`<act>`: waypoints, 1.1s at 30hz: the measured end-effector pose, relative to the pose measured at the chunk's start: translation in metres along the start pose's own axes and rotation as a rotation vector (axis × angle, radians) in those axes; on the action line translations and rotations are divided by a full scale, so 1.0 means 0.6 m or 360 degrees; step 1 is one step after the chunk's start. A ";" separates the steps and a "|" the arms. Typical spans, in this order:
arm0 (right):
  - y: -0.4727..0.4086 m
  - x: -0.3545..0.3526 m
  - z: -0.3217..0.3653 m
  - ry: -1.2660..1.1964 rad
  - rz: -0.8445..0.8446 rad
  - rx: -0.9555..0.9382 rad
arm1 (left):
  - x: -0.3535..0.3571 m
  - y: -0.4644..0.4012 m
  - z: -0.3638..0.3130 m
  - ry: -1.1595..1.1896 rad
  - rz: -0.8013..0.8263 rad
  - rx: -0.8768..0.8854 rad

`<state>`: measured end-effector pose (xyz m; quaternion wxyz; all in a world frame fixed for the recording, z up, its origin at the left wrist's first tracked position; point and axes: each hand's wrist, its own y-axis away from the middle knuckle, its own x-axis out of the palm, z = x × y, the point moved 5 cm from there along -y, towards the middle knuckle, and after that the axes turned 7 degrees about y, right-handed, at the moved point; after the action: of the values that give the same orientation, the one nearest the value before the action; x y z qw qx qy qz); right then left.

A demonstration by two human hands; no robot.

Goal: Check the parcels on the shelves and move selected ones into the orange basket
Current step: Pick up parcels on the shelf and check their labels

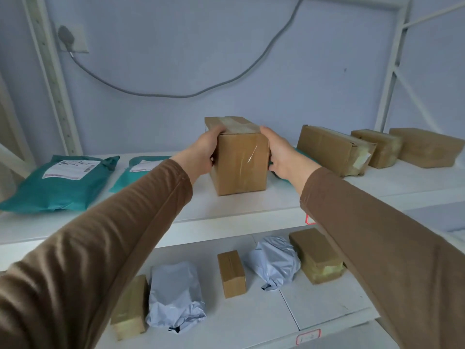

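A brown taped cardboard box [240, 159] stands on the upper white shelf [251, 205] in the middle of the view. My left hand [205, 151] grips its left side, fingers curled over the top edge. On the box's right side my right hand [280, 153] holds it, thumb along the top corner. Both arms reach forward in brown sleeves. No orange basket is in view.
Two teal mailer bags [60, 183] [137, 172] lie left on the upper shelf; three brown boxes [332, 151] [377, 147] [427, 147] sit right. The lower shelf [314, 306] holds brown boxes [231, 273] [315, 255] [129, 308] and grey bags [176, 295] [275, 260]. A grey cable [161, 93] hangs on the wall.
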<state>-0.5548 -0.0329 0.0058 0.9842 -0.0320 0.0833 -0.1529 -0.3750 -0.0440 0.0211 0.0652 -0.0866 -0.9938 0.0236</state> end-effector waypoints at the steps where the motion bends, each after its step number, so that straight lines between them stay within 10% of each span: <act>1: 0.002 0.001 -0.003 -0.0022 0.0046 -0.0011 | 0.000 0.002 0.001 0.0009 0.0013 0.0019; 22: 0.512 -0.228 -0.092 -0.0424 0.0436 -0.0643 | 0.127 0.528 0.121 0.0057 0.0270 0.0929; 33: 0.570 -0.326 -0.244 -0.1175 0.0361 0.0182 | 0.223 0.670 0.133 -0.0899 0.0311 0.1368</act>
<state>-0.6630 0.3472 -0.1383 0.9588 -0.0205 -0.2820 -0.0257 -0.4481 0.3722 -0.0643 -0.1782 -0.1347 -0.8606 0.4576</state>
